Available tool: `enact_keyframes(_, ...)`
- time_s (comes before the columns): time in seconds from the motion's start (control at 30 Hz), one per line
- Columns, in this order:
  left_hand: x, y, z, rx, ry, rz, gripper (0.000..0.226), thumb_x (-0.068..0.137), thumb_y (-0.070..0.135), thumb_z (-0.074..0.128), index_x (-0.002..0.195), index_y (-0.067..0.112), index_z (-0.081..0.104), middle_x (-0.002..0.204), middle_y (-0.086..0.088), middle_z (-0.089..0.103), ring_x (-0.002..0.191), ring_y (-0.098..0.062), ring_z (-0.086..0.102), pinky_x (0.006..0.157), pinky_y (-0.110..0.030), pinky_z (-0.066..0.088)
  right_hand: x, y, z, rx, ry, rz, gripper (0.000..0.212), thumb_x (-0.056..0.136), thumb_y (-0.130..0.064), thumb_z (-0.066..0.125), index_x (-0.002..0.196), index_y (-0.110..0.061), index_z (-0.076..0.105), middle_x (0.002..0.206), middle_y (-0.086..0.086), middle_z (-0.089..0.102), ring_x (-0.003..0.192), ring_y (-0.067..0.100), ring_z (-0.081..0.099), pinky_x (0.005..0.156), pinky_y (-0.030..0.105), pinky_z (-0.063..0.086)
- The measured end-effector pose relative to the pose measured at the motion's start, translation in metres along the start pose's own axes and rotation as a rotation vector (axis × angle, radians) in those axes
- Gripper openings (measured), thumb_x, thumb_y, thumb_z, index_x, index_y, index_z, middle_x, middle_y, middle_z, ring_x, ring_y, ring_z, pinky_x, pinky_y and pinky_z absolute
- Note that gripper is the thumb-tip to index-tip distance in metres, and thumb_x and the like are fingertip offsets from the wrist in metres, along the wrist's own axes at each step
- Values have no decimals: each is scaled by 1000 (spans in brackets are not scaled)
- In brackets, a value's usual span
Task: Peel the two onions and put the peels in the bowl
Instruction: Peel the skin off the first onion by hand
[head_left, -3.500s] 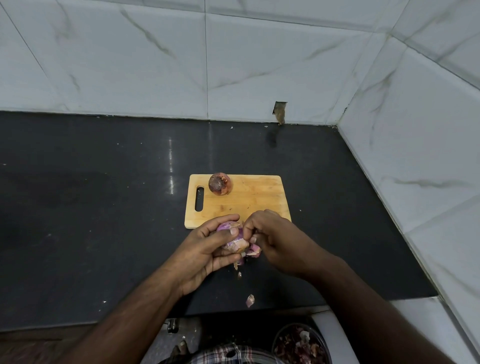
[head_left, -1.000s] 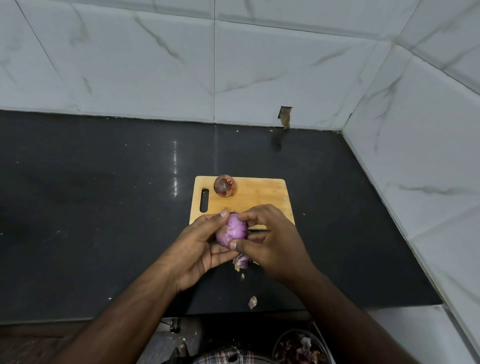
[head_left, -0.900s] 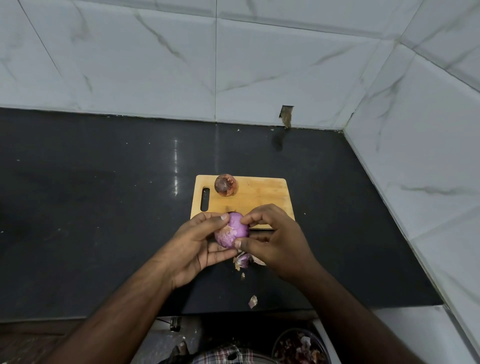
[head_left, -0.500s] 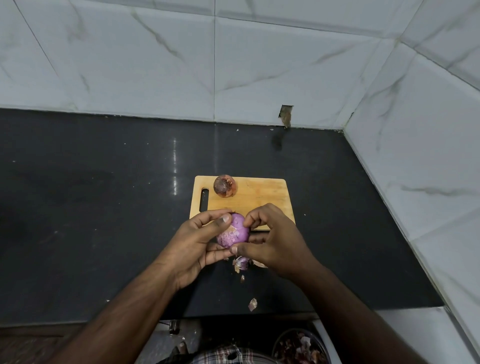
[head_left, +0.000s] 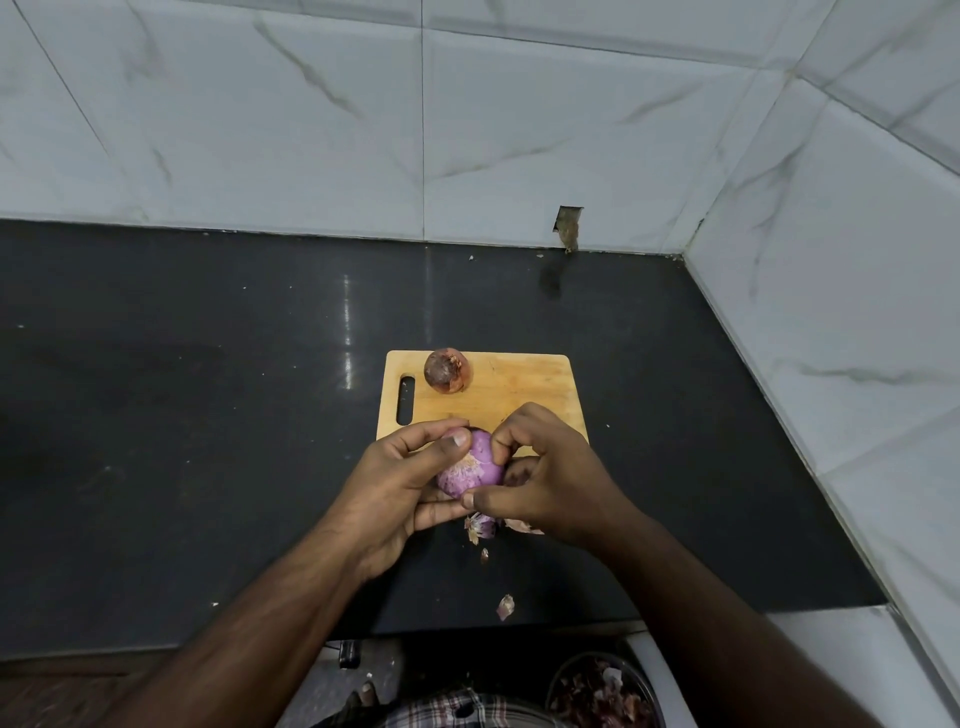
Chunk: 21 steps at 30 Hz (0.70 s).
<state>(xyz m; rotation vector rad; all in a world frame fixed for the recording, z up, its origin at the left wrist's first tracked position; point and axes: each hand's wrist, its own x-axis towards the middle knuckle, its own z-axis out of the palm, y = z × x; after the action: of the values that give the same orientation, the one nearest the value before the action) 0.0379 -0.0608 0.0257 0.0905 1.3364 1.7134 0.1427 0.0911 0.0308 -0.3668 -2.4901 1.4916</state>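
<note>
Both hands, left hand (head_left: 400, 480) and right hand (head_left: 545, 478), grasp the nearly peeled onion (head_left: 470, 470) at the frame's centre; second onion (head_left: 448, 370) above seems unpeeled; loose peels (head_left: 480, 526) lie outside the bowl (head_left: 556, 680).

No text, label, brand, number or sign can be read anywhere here.

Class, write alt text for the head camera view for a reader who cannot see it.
Two hands, left hand and right hand, grip a purple onion above a black counter. An unpeeled onion sits on the cutting board; loose peels lie below the hands.
</note>
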Motion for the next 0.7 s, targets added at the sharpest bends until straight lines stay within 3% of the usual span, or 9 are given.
enact_keyframes(0.2, 0, -1, 4, -16, 11, 4, 44, 80, 26, 75, 121, 11, 69, 106, -21, 75, 78, -27, 74, 58, -32, 62, 2, 4, 0, -17, 9, -26, 35, 65, -9, 91, 80, -12, 60, 95, 2, 53, 74, 21, 61, 57, 34, 59)
enact_keyframes(0.43, 4, -2, 1, -32, 68, 17, 44, 78, 26, 78, 118, 9, 67, 106, -20, 76, 83, -29, 75, 59, -32, 62, -3, 13, 11, -14, 80, -84, 44, 69, -17, 90, 104, -17, 62, 109, -6, 52, 105, 9, 57, 77, 29, 62)
enact_keyframes(0.6, 4, -4, 0, -26, 86, 36, 48, 74, 27, 79, 117, 9, 66, 107, -22, 75, 83, -31, 75, 61, -33, 62, -4, 21, 21, 14, 156, -98, 38, 68, -17, 90, 96, -17, 64, 104, -6, 52, 99, 14, 61, 74, 34, 63)
enact_keyframes(0.7, 3, -7, 0, -2, 94, 45, 48, 74, 27, 80, 117, 10, 66, 108, -24, 74, 82, -29, 75, 62, -34, 62, -2, 23, 18, 9, 106, -73, 39, 65, -15, 91, 91, -17, 63, 103, -2, 51, 92, 13, 62, 70, 34, 63)
